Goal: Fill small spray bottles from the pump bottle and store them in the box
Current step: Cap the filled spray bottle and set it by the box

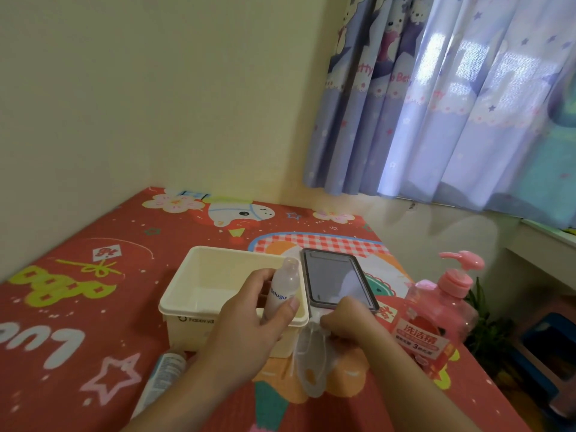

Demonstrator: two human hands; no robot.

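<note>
Your left hand [249, 319] gripped one small spray bottle [282, 291], the fingers and thumb curled around it, and held it upright above the near right corner of the cream box [199, 294]. On this bottle you could read "Belugu", the rest of the word hidden under your thumb. Its neck at the top was open, with no spray head on it. The front wall of the box carried a small logo and the letters "happy", with more letters that I could not read.

Your right hand [349, 319] was curled, knuckles up, just beside the box, pinching the top of a clear plastic piece [311, 363] that lay on the red cloth [93, 275]; what this piece was, I could not tell.

A second small bottle [163, 377] lay on its side near the box, its print too blurred to read. One pink pump bottle [436, 310] stood at the right, with a label in Chinese characters and a "3". One phone [336, 282] lay behind your right hand. The cloth showed letters "Lu".
</note>
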